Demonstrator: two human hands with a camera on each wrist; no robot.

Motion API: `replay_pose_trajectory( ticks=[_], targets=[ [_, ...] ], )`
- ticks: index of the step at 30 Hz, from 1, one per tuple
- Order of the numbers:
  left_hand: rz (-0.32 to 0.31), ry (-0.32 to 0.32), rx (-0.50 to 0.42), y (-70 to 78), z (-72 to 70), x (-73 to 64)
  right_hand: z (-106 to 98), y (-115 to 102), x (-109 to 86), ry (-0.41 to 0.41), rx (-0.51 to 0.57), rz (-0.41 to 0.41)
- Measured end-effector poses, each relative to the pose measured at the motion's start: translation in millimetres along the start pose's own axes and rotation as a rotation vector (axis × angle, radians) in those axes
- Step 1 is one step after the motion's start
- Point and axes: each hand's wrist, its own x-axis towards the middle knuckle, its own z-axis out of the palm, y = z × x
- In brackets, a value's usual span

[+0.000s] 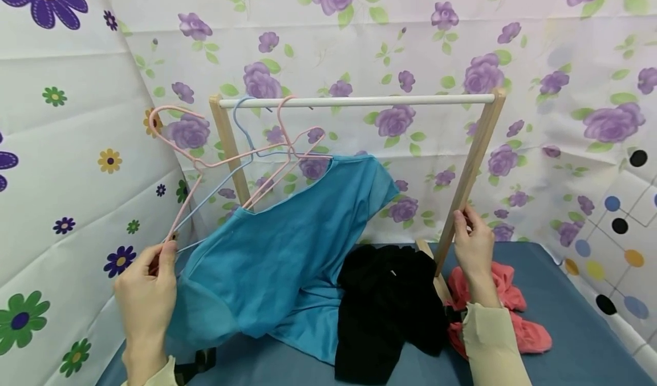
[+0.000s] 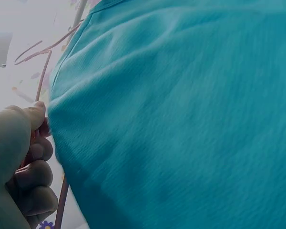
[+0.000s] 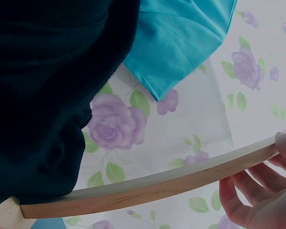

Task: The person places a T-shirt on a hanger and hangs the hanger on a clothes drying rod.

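Observation:
My left hand [image 1: 146, 292] pinches the end of a pink hanger [image 1: 177, 112] between thumb and fingers, its hook free at the left of the rail. A light blue hanger [image 1: 242, 126] and a second pink hanger [image 1: 281, 121] hang from the white rail [image 1: 359, 101]. The blue top [image 1: 277, 255] slants down from the hangers, its neckline around their lower parts; it fills most of the left wrist view. My right hand [image 1: 474, 243] grips the rack's right wooden post [image 1: 469, 175], thumb on the front, and the right wrist view shows fingers under that post [image 3: 157, 191].
A black garment [image 1: 390, 312] lies crumpled at the rack's foot, beside the blue top. Coral-pink cloth [image 1: 528, 332] lies behind and right of my right forearm. The blue-grey table [image 1: 559, 295] stands against flower-printed sheets [image 1: 328, 49].

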Motion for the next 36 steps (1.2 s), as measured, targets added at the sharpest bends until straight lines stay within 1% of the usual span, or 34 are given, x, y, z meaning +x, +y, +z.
replay_pose_trajectory(
  ticks=[3, 8, 9, 13, 17, 19, 22, 26, 28, 32, 36],
  targets=[
    [0.008, 0.021, 0.026, -1.3, -6.6, 0.9, 0.9, 0.5, 0.7, 0.002, 0.0, 0.003],
    [0.027, 0.067, 0.034, -3.1, -17.1, 3.5, 0.3, 1.1, -0.2, -0.004, 0.005, 0.003],
    [0.023, 0.071, 0.033, -3.2, -18.9, 3.9, -0.2, 1.7, -0.5, -0.004, 0.006, 0.004],
    [-0.046, 0.075, 0.055, -4.8, -27.7, 2.8, -1.5, 3.0, -1.5, -0.009, 0.017, 0.009],
    [-0.117, 0.101, 0.064, -9.4, -39.0, 0.7, -2.0, 0.9, -1.0, -0.021, 0.03, 0.003],
    [-0.135, 0.119, 0.067, -11.9, -44.3, 1.0, -1.7, 0.3, -0.1, -0.019, 0.028, -0.005],
    [-0.128, 0.139, 0.078, -15.1, -50.8, 0.8, -1.4, 0.9, 0.8, -0.007, 0.011, -0.007],
    [-0.129, 0.155, 0.118, -19.7, -57.4, -0.8, -2.7, 1.2, 0.2, 0.007, -0.021, -0.004],
    [-0.142, 0.158, 0.134, -23.1, -60.3, -1.4, -3.8, 1.3, -0.8, 0.011, -0.027, -0.003],
    [-0.202, 0.152, 0.151, -30.6, -66.1, -0.9, -2.6, 2.5, -1.6, 0.012, -0.013, -0.006],
    [-0.28, 0.127, 0.159, -30.7, -70.3, -0.4, 0.5, 2.1, 0.5, 0.017, -0.007, -0.017]
  ],
)
